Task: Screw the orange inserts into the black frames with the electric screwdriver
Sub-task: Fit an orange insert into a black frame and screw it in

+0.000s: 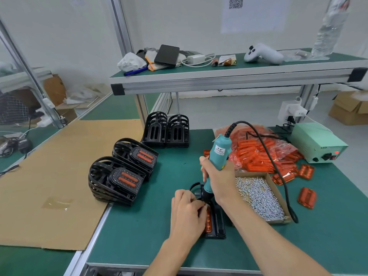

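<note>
Hands: left hand (188, 212) lies on the black frame (216, 222) at the near middle of the green counter (139, 226), fingers curled and pinching at the frame's upper edge beside the driver tip; what sits between the fingertips is too small to tell. An orange insert (208, 220) is seated in that frame, partly covered by the left hand. Right hand (218, 179) is wrapped tight round the teal electric screwdriver (218, 156), held upright, slightly tilted, tip down at the frame's far end; its black cable (266, 148) loops up and off to the right.

Left to right on the counter: sheet of cardboard (59, 176); two stacks of finished frames (121, 172) with orange inserts showing on top; two stacks of bare black frames (166, 129) behind them. Right of the hands, a shallow cardboard box (278, 193) holds a heap of small silver screws (258, 196). Behind it, a clear plastic bag of orange inserts (258, 150), with a few loose inserts (306, 197) lying on the counter nearby. Far right, a pale green power supply (316, 142), red light lit.
</note>
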Demonstrator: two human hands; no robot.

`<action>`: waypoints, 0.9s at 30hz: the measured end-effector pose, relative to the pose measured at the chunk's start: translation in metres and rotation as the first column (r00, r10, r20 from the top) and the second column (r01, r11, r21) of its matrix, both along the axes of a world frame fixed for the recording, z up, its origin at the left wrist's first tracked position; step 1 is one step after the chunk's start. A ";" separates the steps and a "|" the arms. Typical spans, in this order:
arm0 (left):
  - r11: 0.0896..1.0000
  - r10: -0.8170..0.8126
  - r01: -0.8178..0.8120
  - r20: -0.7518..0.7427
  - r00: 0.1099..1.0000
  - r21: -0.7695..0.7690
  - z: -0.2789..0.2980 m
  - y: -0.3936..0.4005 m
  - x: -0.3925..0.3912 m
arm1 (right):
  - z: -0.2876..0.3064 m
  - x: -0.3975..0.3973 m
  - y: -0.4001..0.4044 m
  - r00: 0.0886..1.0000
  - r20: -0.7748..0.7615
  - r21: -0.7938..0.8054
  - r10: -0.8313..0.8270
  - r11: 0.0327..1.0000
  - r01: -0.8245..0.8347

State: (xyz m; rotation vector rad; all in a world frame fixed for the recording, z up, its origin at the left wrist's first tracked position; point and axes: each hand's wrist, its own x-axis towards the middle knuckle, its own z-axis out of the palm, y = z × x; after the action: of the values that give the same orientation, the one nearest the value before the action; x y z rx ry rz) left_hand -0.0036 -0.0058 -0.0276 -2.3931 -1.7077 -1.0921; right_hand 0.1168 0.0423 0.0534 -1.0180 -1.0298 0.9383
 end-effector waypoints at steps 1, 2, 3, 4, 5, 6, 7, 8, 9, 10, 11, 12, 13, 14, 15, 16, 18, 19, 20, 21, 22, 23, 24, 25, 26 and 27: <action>1.000 -0.003 0.003 0.006 1.000 0.000 0.000 0.000 0.000 | 0.001 -0.001 0.000 1.000 0.012 -0.003 0.011 1.000 -0.011; 1.000 -0.003 0.003 0.013 1.000 0.001 0.000 0.000 0.000 | 0.001 -0.002 0.000 0.999 0.022 -0.003 0.026 1.000 -0.026; 1.000 -0.002 0.002 0.022 1.000 -0.001 -0.001 0.000 0.000 | 0.002 -0.004 0.000 0.998 0.032 -0.001 0.045 0.999 -0.045; 1.000 0.002 -0.002 0.033 0.999 -0.003 -0.001 -0.001 -0.001 | 0.003 -0.004 -0.001 0.997 0.044 0.003 0.070 0.998 -0.070; 1.000 0.006 -0.006 0.045 0.999 -0.008 -0.001 -0.001 -0.001 | 0.004 -0.006 -0.001 0.994 0.059 0.008 0.096 0.995 -0.096; 1.000 0.008 -0.007 0.059 0.998 -0.013 -0.002 -0.001 -0.002 | 0.005 -0.006 -0.002 0.990 0.074 0.013 0.121 0.992 -0.122; 1.000 0.006 -0.005 0.071 0.997 -0.021 -0.002 -0.001 -0.002 | 0.005 -0.007 -0.002 0.985 0.090 0.017 0.144 0.989 -0.146; 1.000 0.003 -0.001 0.078 0.997 -0.029 -0.002 -0.002 -0.003 | 0.005 -0.008 -0.002 0.981 0.107 0.019 0.164 0.986 -0.167; 0.999 0.002 0.001 0.082 0.997 -0.034 -0.002 -0.002 -0.003 | 0.006 -0.008 -0.002 0.975 0.127 0.019 0.183 0.982 -0.186; 0.999 0.003 0.000 0.085 0.996 -0.037 -0.002 -0.002 -0.003 | 0.006 -0.009 -0.002 0.969 0.144 0.017 0.201 0.979 -0.205; 0.999 0.005 -0.001 0.088 0.996 -0.038 -0.001 -0.002 -0.003 | 0.007 -0.009 -0.001 0.963 0.158 0.014 0.217 0.975 -0.222; 0.999 0.005 -0.002 0.091 0.996 -0.039 -0.001 -0.002 -0.003 | 0.007 -0.009 -0.001 0.959 0.169 0.010 0.229 0.972 -0.234; 0.999 0.005 -0.001 0.093 0.996 -0.042 -0.001 -0.002 -0.003 | 0.007 -0.010 -0.001 0.955 0.177 0.005 0.238 0.970 -0.243; 0.999 0.005 -0.001 0.092 0.996 -0.043 -0.001 -0.003 -0.003 | 0.007 -0.010 -0.001 0.952 0.182 -0.002 0.246 0.968 -0.250; 0.999 0.003 0.001 0.090 0.996 -0.047 -0.001 -0.003 -0.003 | 0.007 -0.011 0.000 0.950 0.184 -0.010 0.252 0.967 -0.255; 0.998 -0.002 0.006 0.087 0.996 -0.055 -0.001 -0.004 -0.004 | 0.007 -0.012 -0.001 0.949 0.183 -0.020 0.255 0.966 -0.256; 0.998 -0.016 0.021 0.085 0.996 -0.067 -0.003 -0.007 -0.007 | 0.005 -0.012 -0.001 0.951 0.182 -0.032 0.249 0.968 -0.248; 0.997 -0.023 0.029 0.088 0.996 -0.068 -0.004 -0.009 -0.010 | 0.005 -0.011 -0.002 0.954 0.181 -0.030 0.241 0.970 -0.240; 0.997 -0.028 0.035 0.094 0.995 -0.069 -0.006 -0.012 -0.013 | 0.005 -0.010 -0.002 0.957 0.175 -0.027 0.229 0.973 -0.228; 0.997 -0.034 0.042 0.100 0.994 -0.072 -0.008 -0.016 -0.016 | 0.005 -0.009 -0.002 0.964 0.160 -0.024 0.212 0.977 -0.211; 0.996 -0.043 0.051 0.104 0.994 -0.076 -0.010 -0.019 -0.018 | 0.006 -0.007 -0.002 0.971 0.138 -0.018 0.193 0.981 -0.193; 0.995 -0.053 0.061 0.107 0.993 -0.077 -0.012 -0.021 -0.020 | 0.006 -0.006 -0.002 0.976 0.119 -0.013 0.181 0.983 -0.181; 0.994 -0.060 0.069 0.112 0.992 -0.080 -0.015 -0.023 -0.020 | 0.006 -0.005 -0.001 0.978 0.112 -0.010 0.177 0.984 -0.177; 0.993 -0.062 0.073 0.123 0.990 -0.089 -0.017 -0.024 -0.020 | 0.006 -0.005 -0.001 0.976 0.120 -0.013 0.183 0.983 -0.182; 0.992 -0.059 0.074 0.137 0.989 -0.107 -0.019 -0.025 -0.019 | 0.005 -0.004 -0.001 0.971 0.139 -0.020 0.197 0.980 -0.196; 0.990 -0.056 0.074 0.149 0.987 -0.124 -0.019 -0.025 -0.018 | 0.004 -0.004 -0.002 0.963 0.165 -0.026 0.215 0.977 -0.213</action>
State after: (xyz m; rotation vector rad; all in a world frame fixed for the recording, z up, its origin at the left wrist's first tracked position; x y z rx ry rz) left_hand -0.0218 -0.0310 -0.0470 -2.5205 -1.8085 -1.2297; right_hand 0.1125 0.0408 0.0576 -1.0189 -1.2974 1.0459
